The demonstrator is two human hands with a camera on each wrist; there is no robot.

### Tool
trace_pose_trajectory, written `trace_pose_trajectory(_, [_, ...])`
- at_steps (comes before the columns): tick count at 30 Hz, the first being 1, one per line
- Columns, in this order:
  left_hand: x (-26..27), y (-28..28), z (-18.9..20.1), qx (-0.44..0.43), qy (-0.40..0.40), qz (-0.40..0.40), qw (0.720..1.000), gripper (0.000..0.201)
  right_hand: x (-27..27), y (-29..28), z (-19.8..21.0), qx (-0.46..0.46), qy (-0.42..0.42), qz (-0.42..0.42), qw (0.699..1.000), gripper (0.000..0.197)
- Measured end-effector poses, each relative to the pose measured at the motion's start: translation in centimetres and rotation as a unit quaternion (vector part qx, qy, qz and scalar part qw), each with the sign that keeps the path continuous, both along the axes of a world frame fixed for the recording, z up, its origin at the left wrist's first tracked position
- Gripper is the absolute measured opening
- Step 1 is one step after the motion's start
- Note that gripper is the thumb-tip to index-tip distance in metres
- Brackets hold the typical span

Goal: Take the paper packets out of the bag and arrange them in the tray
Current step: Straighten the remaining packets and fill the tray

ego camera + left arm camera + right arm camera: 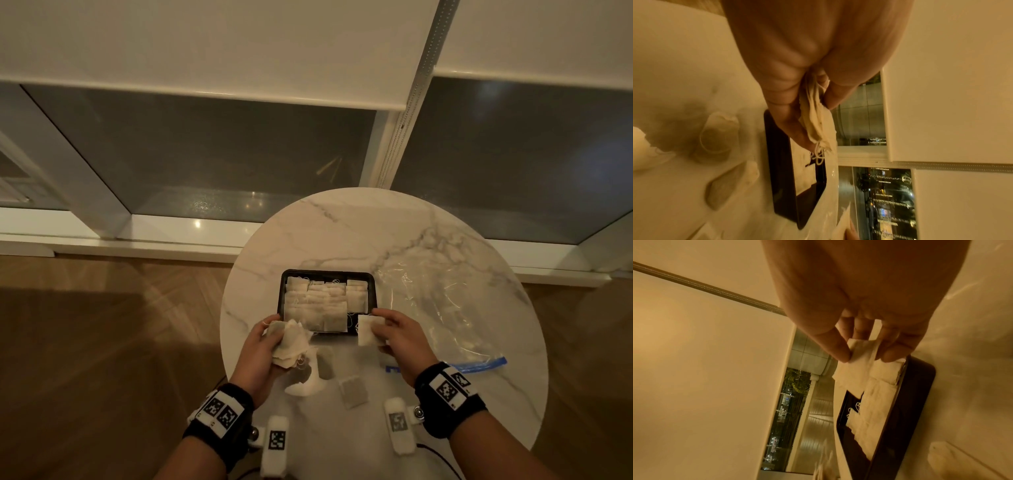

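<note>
A black tray [283, 292] sits mid-table, nearly filled with rows of white paper packets [317, 305]. My left hand [265, 346] grips a bunch of packets [291, 342] just off the tray's near left corner; the left wrist view shows the bunch [818, 120] pinched between thumb and fingers. My right hand [390, 329] pinches a single packet [370, 330] above the tray's near right corner, and the right wrist view shows this packet [857, 363] over the tray [916, 394]. The clear zip bag [442, 308] lies flat to the right.
Loose packets [352, 390] and a crumpled white piece [305, 385] lie on the round marble table [359, 226] between my wrists. The table's edge curves close on the left and right. Beyond it are a wooden floor and a window wall.
</note>
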State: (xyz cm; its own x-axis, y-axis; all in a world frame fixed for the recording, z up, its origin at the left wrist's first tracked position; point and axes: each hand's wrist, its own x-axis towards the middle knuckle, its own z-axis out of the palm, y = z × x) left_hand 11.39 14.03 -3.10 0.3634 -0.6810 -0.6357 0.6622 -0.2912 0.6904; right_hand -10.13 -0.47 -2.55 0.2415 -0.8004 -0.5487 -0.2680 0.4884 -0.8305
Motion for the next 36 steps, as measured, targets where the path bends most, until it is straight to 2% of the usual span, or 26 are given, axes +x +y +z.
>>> trace_pose_trajectory(4, [2.1,0.8,-0.3,0.0,0.011,0.04,0.999,0.024,0.1,-1.8,-0.2,-0.058,0.043,0.0,0.997,0.021])
trace_pose_trajectory(7, [2.9,1.1,-0.6,0.004,0.019,0.057,0.998,0.025,0.7,-3.6,-1.0,-0.138,0.118,0.071,0.981,0.015])
trace_pose_trajectory(13, [3.3,1.1,-0.7,0.008,0.024,0.052,0.998,0.022,2.8,-7.2,-2.6,-0.224,0.285,0.206,0.909,0.008])
trace_pose_trajectory(19, [3.5,1.1,-1.1,0.012,0.023,0.052,0.998,0.027,4.7,-9.1,-3.6,-0.233,0.382,0.312,0.838,0.012])
trace_pose_trajectory(23, [3.3,1.1,-1.3,0.014,0.019,0.049,0.998,0.028,5.7,-9.9,-3.6,-0.246,0.437,0.38,0.777,0.018])
trace_pose_trajectory(28, [2.9,1.1,-1.4,0.017,0.016,0.053,0.998,0.029,6.4,-10.6,-4.6,-0.26,0.478,0.412,0.73,0.017])
trace_pose_trajectory(32, [2.9,1.2,-1.5,0.014,-0.003,0.051,0.999,0.026,6.8,-10.8,-4.9,-0.288,0.506,0.428,0.691,0.025])
trace_pose_trajectory(36, [3.0,1.4,-1.7,0.025,-0.012,0.055,0.998,0.024,7.2,-10.9,-5.1,-0.298,0.517,0.437,0.674,0.026])
